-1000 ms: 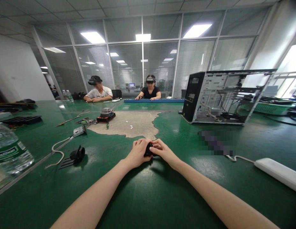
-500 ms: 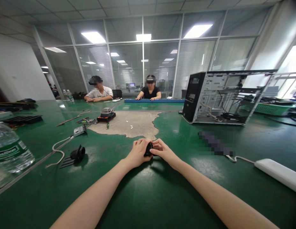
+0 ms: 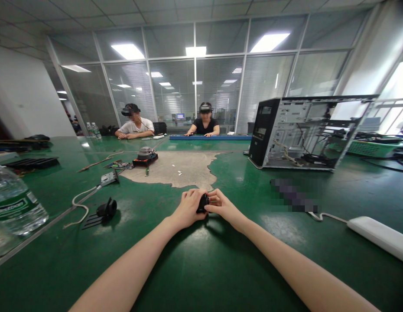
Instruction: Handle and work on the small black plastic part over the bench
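Observation:
A small black object (image 3: 203, 203) is held between my two hands, near the middle of the green table (image 3: 195, 277). My left hand (image 3: 188, 208) wraps round its left side, fingers bent over the top. From the right, my right hand (image 3: 221, 204) pinches it with thumb and fingertips. Most of the object's shape is hidden by my fingers. Just beyond my hands lies a bare beige patch (image 3: 182, 167) of the tabletop.
At left are a black round part (image 3: 107, 209), a metal bracket (image 3: 109, 178), a cord and a water bottle (image 3: 17, 203). An open computer case (image 3: 305, 134) and a white power strip (image 3: 378, 238) are at right. Two people sit across.
The black object has turned slightly between my fingers. Both hands keep nearly the same place.

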{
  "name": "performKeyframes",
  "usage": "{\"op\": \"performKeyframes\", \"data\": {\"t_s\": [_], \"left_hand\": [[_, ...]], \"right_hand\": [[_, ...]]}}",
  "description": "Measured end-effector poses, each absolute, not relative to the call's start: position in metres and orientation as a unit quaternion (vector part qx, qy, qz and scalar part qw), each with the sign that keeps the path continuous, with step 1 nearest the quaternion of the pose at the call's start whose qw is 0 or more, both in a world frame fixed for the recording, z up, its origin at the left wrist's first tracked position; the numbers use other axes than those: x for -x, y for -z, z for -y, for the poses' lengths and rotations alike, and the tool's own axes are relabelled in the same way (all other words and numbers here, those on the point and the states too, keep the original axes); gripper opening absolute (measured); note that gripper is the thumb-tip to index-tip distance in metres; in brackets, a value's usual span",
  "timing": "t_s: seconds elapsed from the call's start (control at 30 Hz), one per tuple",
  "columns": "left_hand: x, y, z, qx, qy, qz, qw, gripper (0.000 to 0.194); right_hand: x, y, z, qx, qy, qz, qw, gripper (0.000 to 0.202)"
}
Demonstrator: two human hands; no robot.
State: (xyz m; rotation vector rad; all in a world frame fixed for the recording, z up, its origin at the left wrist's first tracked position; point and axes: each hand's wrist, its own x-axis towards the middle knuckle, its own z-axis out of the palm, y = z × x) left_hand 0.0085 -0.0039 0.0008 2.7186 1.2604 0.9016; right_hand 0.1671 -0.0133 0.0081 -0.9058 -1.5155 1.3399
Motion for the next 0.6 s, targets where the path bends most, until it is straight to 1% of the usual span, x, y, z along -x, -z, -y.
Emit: {"op": "performKeyframes", "data": {"t_s": [0.17, 0.33, 0.53, 0.6], "left_hand": [[-0.008, -0.001, 0.004, -0.871, -0.284, -0.402, 0.005, 0.06], [-0.007, 0.001, 0.003, -0.872, -0.287, -0.397, 0.003, 0.058], [-0.008, 0.001, 0.003, -0.87, -0.289, -0.399, 0.001, 0.06], [-0.008, 0.001, 0.003, -0.87, -0.286, -0.401, 0.003, 0.06]], "right_hand": [[-0.167, -0.002, 0.011, 0.372, -0.54, 0.603, 0.456, 0.026], [-0.166, 0.004, 0.005, 0.39, -0.533, 0.598, 0.454, 0.03], [-0.166, -0.006, 0.011, 0.372, -0.537, 0.605, 0.455, 0.034], [-0.166, -0.006, 0.013, 0.373, -0.536, 0.604, 0.457, 0.032]]}}
